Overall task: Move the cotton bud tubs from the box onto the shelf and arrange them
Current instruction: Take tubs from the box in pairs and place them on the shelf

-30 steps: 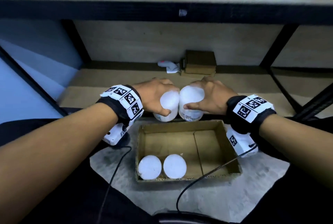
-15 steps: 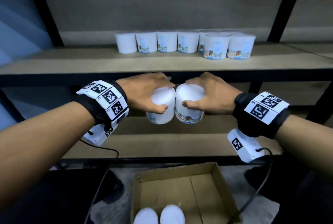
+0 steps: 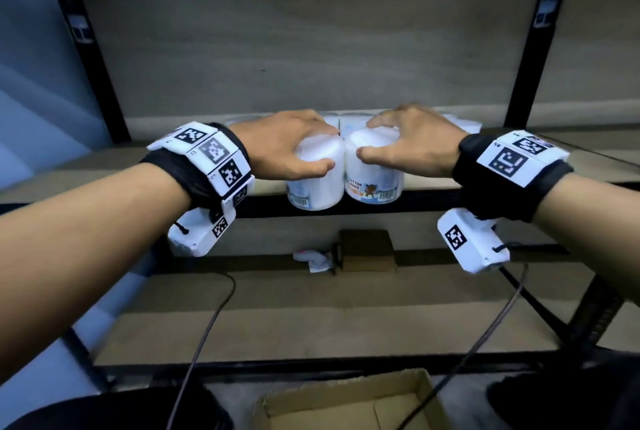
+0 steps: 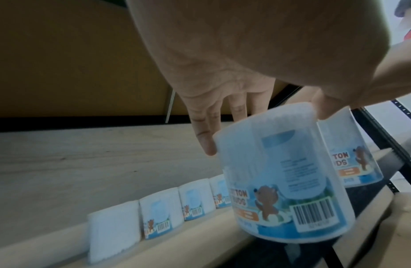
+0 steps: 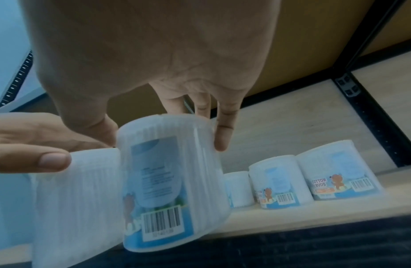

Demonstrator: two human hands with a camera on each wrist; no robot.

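Head view: left hand (image 3: pixel 287 145) and right hand (image 3: pixel 412 145), each grip curled around a tub, left tub (image 3: pixel 317 180) and right tub (image 3: pixel 374 177) touching, at the shelf (image 3: pixel 104 166) edge.

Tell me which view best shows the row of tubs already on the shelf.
Left wrist: four tubs of the row stand unobstructed along the shelf. Right wrist shows three others. In the head view the hands and held tubs nearly hide the row.

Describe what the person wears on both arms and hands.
Both hands, left and right, are bare, forearms unsleeved. Each wrist carries a black band ringed with white square-coded marker tiles, a white camera pod slung beneath, trailing a dark cable.
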